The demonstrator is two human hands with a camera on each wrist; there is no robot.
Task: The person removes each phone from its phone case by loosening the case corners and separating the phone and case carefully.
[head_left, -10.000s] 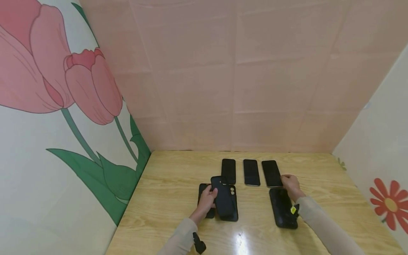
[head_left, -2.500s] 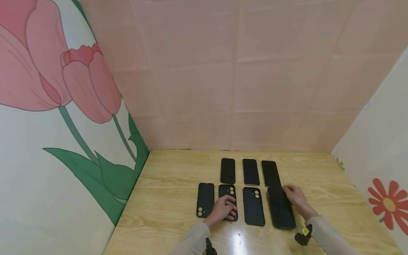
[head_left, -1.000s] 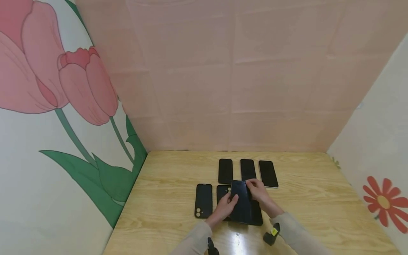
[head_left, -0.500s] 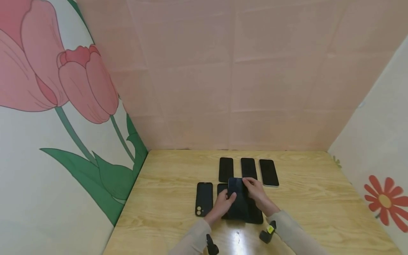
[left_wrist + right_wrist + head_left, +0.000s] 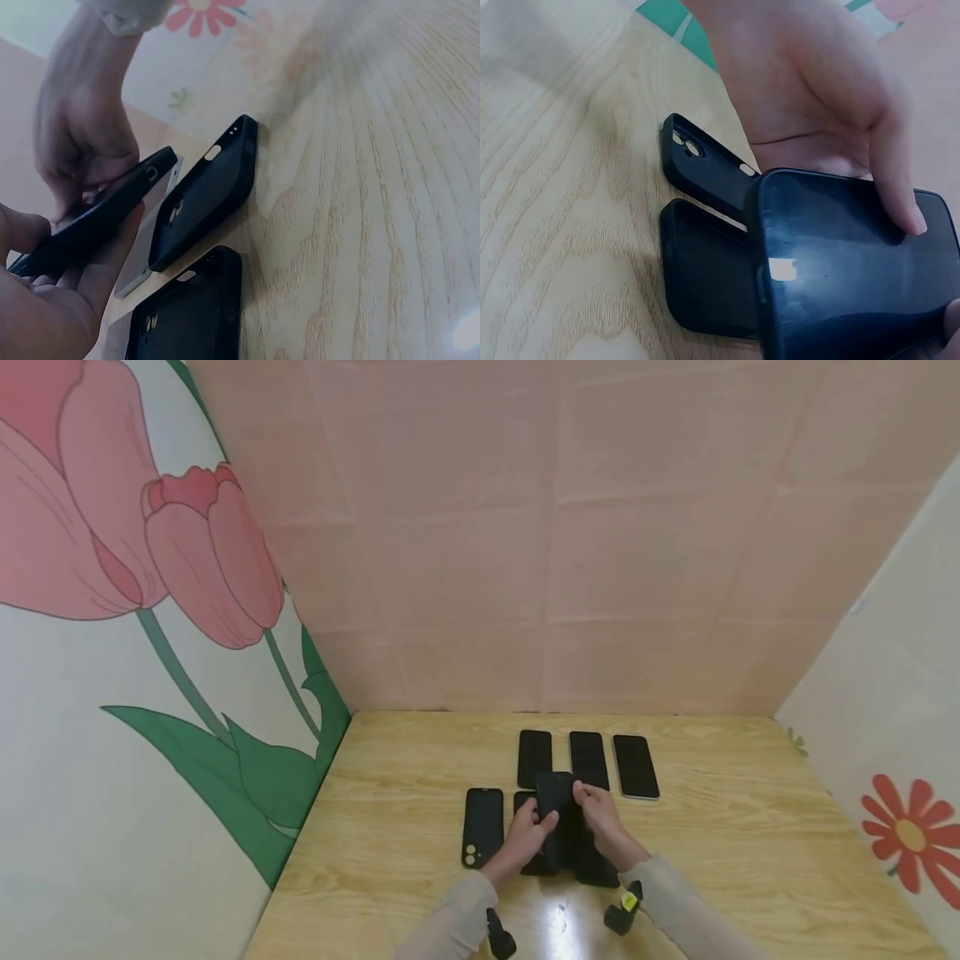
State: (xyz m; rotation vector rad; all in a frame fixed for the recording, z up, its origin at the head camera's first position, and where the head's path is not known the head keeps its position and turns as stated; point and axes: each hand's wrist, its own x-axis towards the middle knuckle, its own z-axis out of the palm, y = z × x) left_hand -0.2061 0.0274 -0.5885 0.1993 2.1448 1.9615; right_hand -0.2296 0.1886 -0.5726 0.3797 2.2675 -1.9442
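Note:
A phone in a black case (image 5: 557,806) is held up, tilted, above the table. My left hand (image 5: 522,843) grips its left side, thumb over the glossy screen, as the right wrist view shows (image 5: 832,262). At the upper right corner, my right hand (image 5: 606,822) pinches the edge. Beneath the hands lie two black phone cases, the middle one (image 5: 540,864) and the right one (image 5: 596,864), both partly covered. Left of them is another black case (image 5: 482,827) with camera holes at its near end. In the left wrist view, an open case (image 5: 202,195) shows its hollow inside.
Behind the hands, three dark phones lie in a row: left (image 5: 535,758), middle (image 5: 588,760) and right (image 5: 636,767). The wooden table (image 5: 397,793) meets a pink-covered back wall (image 5: 450,568). Painted side walls stand left and right.
The right hand brought the phone in its case from the right end of the front row to the left hand. Both hands now hold it, tilted further. Earlier the left hand set down cases.

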